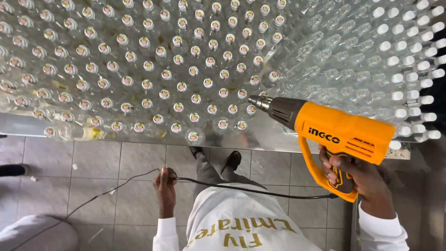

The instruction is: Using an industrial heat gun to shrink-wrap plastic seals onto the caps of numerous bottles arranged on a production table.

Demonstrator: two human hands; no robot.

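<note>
Dozens of capped clear bottles (153, 69) stand far, contents unclear, w/ my right hand (360, 179) gripping the orange heat gun (337, 137), left hand (165, 183) pinching its cord (241, 188).

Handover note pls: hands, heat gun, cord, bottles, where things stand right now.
Right hand: gripping the handle of the orange heat gun, nozzle aimed at the near bottles.
Left hand: holding the black power cord up off the tiled floor.
Bottles: clear, capped, packed in dense rows on the metal table; a wrapped block with white caps sits to the right.
Done versus left: cannot tell which caps are already heated.
</note>
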